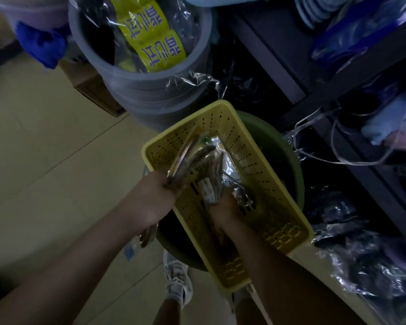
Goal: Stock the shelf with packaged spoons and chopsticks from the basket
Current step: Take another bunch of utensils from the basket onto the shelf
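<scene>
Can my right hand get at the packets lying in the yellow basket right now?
Probably yes: the right hand is already down inside the open-topped yellow basket, on the packets, with nothing covering them.

Left hand: my left hand [158, 198] grips a bundle of packaged utensils [192, 158] at the basket's left rim, the packs slanting up and away from me.
Right hand: my right hand [225, 207] reaches inside the basket, fingers curled on crinkled clear packets [234, 181] there.
Basket: the yellow perforated basket [279, 207] sits tilted on a green basin [277, 146].
Bucket stack: grey buckets [150, 90], nested, stand beyond the basket, holding wrapped goods with a yellow label [150, 36].
Shelf: the dark shelf [338, 73] runs along my right, with plastic-wrapped goods on it.
Floor: pale tiles [45, 160]; my shoe [177, 280] shows below the basin.
</scene>
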`<state>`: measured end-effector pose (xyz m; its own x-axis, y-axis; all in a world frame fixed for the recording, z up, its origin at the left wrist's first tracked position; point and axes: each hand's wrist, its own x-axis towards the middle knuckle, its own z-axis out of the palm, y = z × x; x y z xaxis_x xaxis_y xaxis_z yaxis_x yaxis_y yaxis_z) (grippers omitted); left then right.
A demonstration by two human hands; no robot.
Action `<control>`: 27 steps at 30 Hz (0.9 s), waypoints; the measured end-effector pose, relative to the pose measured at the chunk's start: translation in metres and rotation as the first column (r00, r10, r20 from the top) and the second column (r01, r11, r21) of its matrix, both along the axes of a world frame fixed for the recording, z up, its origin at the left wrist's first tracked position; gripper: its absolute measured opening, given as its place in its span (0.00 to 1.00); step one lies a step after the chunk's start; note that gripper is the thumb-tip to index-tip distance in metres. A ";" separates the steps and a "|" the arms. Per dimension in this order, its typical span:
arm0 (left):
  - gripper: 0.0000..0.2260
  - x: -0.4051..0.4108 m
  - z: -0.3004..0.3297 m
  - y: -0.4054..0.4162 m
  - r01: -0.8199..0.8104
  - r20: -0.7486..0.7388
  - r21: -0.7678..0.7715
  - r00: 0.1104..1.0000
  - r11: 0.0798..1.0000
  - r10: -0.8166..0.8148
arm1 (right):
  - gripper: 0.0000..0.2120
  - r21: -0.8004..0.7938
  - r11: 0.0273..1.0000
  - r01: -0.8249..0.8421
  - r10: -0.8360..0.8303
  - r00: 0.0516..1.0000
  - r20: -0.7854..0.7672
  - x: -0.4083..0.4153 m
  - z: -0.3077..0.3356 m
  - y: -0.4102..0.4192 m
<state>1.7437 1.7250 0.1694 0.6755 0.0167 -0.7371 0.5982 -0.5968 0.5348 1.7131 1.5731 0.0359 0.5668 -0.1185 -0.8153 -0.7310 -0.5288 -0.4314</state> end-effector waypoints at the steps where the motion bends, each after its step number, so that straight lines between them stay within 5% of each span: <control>1: 0.12 -0.005 -0.001 0.002 -0.105 -0.019 -0.054 0.994 0.993 0.105 | 0.26 0.089 0.995 0.054 -0.051 0.998 -0.035 0.000 0.013 -0.003; 5: 0.15 -0.019 0.029 -0.004 -0.307 -0.021 -0.096 0.952 0.947 0.307 | 0.24 0.384 0.905 0.184 -0.143 0.981 -0.133 -0.003 0.082 -0.025; 11: 0.12 -0.032 0.135 -0.035 -0.263 0.064 -0.334 0.952 0.905 0.300 | 0.16 0.600 0.781 0.174 -0.205 0.979 -0.018 -0.017 0.225 -0.054; 18: 0.12 -0.038 0.267 -0.075 -0.193 0.137 -0.554 0.938 0.810 0.317 | 0.19 0.576 0.817 0.020 -0.222 0.934 0.282 -0.041 0.386 -0.054; 27: 0.05 -0.056 0.394 -0.137 0.164 0.381 -0.580 0.920 0.798 0.088 | 0.12 0.601 0.784 0.157 -0.509 0.716 0.478 -0.099 0.529 -0.112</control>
